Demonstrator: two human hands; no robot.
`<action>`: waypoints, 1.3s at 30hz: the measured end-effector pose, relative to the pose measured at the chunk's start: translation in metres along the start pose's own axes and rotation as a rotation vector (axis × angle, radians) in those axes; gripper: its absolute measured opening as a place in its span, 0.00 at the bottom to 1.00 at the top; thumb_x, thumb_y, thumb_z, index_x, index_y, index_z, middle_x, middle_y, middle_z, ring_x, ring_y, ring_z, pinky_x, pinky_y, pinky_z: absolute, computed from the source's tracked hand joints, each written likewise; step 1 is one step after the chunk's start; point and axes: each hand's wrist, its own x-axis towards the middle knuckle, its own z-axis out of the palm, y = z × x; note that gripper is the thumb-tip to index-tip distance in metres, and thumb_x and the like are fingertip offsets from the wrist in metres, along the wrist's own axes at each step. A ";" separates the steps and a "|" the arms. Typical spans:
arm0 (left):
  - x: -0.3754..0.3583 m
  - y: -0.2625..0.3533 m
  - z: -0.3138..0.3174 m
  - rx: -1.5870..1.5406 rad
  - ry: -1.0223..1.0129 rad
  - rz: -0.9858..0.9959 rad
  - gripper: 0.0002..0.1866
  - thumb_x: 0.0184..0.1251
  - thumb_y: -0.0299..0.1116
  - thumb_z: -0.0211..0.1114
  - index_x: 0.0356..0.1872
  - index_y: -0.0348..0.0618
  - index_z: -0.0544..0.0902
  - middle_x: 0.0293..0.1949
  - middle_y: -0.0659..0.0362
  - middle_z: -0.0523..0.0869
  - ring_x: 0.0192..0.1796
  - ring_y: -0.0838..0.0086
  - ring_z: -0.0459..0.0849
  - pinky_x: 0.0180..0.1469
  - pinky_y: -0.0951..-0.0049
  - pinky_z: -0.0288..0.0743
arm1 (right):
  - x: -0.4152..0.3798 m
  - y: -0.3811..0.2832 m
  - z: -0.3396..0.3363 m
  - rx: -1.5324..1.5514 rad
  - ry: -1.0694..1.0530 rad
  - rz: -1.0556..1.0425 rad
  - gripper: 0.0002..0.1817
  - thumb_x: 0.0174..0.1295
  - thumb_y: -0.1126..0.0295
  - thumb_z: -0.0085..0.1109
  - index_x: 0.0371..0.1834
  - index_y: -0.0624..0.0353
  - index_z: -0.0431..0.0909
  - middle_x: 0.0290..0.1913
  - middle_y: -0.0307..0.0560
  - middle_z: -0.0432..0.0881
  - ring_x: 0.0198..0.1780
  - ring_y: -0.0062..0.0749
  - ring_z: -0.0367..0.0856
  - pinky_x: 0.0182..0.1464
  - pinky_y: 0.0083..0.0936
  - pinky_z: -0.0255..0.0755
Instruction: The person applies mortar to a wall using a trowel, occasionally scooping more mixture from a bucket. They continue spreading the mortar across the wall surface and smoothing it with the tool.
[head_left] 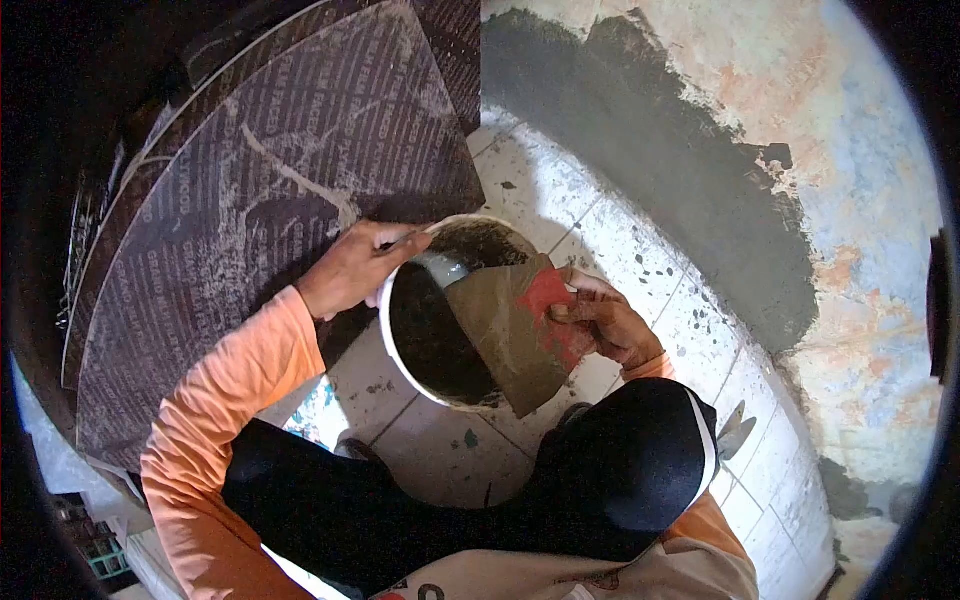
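Observation:
Between the knees stands a round bucket (392, 340) with a white rim and dark, wet-looking contents. My left hand (365, 262) grips its rim at the upper left, fingers closed over the edge. In my right hand (605, 322), at the bucket's right side, is a flat brown, mortar-stained piece (505, 325) with a red patch at its right end. The piece reaches over the bucket's opening and hides part of the inside and the right rim.
A dark printed plywood board (270, 200) fills the upper left. Splattered white floor tiles (620, 235) lie beneath. At the right rises a wall (860, 200) with a grey mortar band (690, 170). A pointed metal tool (738, 432) lies beside the right knee.

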 end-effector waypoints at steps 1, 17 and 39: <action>-0.003 -0.004 -0.005 0.014 0.004 0.021 0.24 0.88 0.49 0.59 0.67 0.42 0.87 0.20 0.65 0.80 0.21 0.85 0.76 0.23 0.75 0.72 | 0.001 0.003 -0.003 0.019 -0.006 -0.037 0.18 0.74 0.82 0.63 0.65 0.63 0.79 0.57 0.50 0.89 0.57 0.35 0.90 0.64 0.35 0.86; -0.037 -0.076 -0.044 -0.054 0.080 -0.194 0.26 0.87 0.52 0.60 0.66 0.40 0.87 0.30 0.63 0.90 0.24 0.84 0.81 0.26 0.77 0.76 | 0.107 -0.086 -0.017 0.315 0.067 -0.495 0.21 0.75 0.77 0.57 0.71 0.60 0.75 0.63 0.48 0.85 0.67 0.42 0.84 0.70 0.45 0.82; -0.029 -0.088 -0.048 -0.183 0.120 -0.195 0.26 0.85 0.50 0.64 0.62 0.33 0.87 0.53 0.58 0.92 0.55 0.78 0.83 0.64 0.71 0.76 | 0.342 -0.266 0.035 -1.217 1.149 -0.518 0.13 0.69 0.62 0.63 0.45 0.53 0.94 0.54 0.59 0.91 0.57 0.53 0.92 0.60 0.40 0.85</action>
